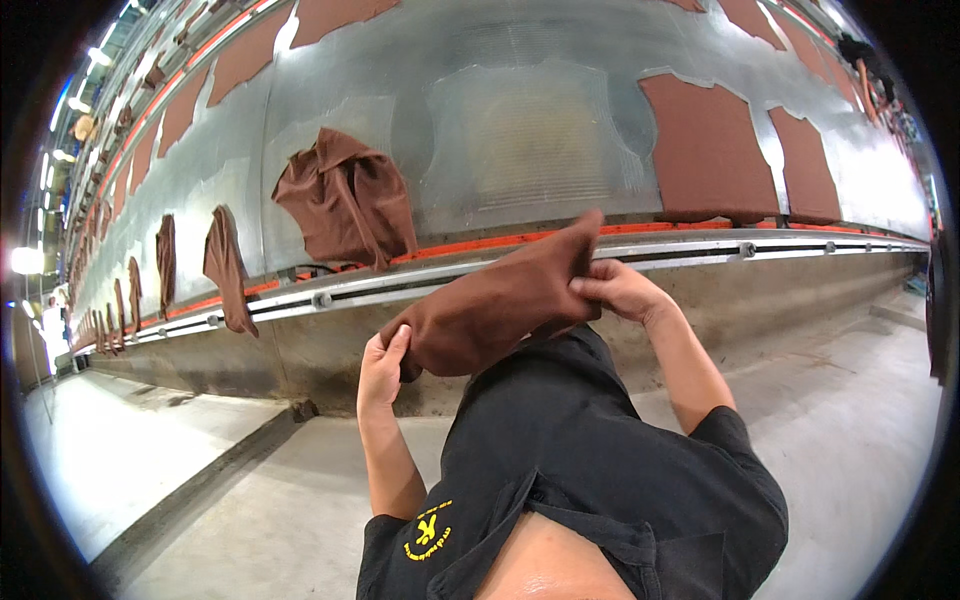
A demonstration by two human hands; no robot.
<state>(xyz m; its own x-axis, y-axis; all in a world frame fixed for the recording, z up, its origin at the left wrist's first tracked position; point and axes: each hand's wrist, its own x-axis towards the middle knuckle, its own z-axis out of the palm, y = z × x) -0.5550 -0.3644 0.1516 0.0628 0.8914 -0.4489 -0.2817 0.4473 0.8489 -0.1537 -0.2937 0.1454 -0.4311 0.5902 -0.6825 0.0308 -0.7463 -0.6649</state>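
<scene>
A brown fabric piece (pixel 490 315) is stretched between my hands in front of my body, short of the long metal table. My left hand (pixel 382 368) pinches its left end, thumb on top. My right hand (pixel 622 290) grips the right end, where a corner sticks up. Beyond it, a crumpled brown fabric piece (pixel 350 200) lies on the metal surface, its lower edge hanging over the table's rail. To the right, a flat brown fabric piece (pixel 708 150) is spread smooth on the table.
The grey metal table (pixel 530 60) runs across the view, with a silver rail (pixel 690 252) and an orange strip along its near edge. Several folded brown pieces (pixel 228 265) hang at the left. Below is a concrete floor (pixel 830 420) with a low ledge (pixel 190 490).
</scene>
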